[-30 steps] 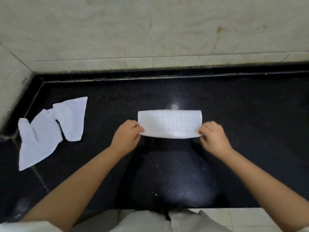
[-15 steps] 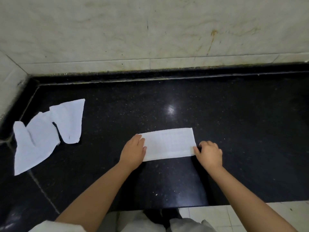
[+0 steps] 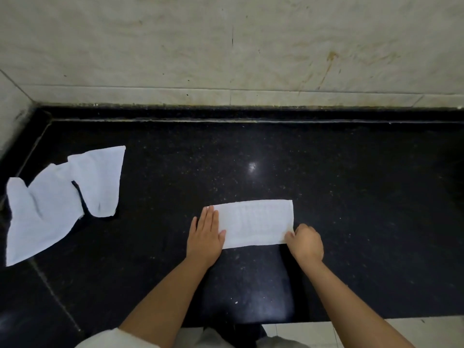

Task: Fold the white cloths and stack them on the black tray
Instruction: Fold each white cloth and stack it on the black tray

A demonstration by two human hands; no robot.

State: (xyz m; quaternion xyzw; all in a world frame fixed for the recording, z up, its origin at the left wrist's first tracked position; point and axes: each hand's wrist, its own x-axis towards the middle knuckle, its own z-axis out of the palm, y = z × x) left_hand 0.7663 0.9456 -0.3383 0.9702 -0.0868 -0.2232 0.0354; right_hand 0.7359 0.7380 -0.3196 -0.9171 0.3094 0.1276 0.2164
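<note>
Your folded cloth (image 3: 253, 223) lies flat as a long strip on the black counter (image 3: 351, 197), near its front edge; your left hand (image 3: 206, 237) rests on its left end with the fingers straight, pressing it down; your right hand (image 3: 307, 242) has its fingers curled at the strip's near right corner, pinching it as far as I can judge. Expect the cloth to be light, soft and limp; it looks thin and textured, so it should take a crease readily but slide on the polished stone unless you pin one end; take it by the corners or short ends, and lift the right end over to the left for the next fold. Two more white cloths (image 3: 57, 204) lie crumpled and overlapping well to your left, near the corner, not yet folded. The counter is dark, speckled and glossy, with a bright reflection beyond the strip; pale marbled wall (image 3: 226, 46) tiles rise behind it; no separate black tray is visible.
</note>
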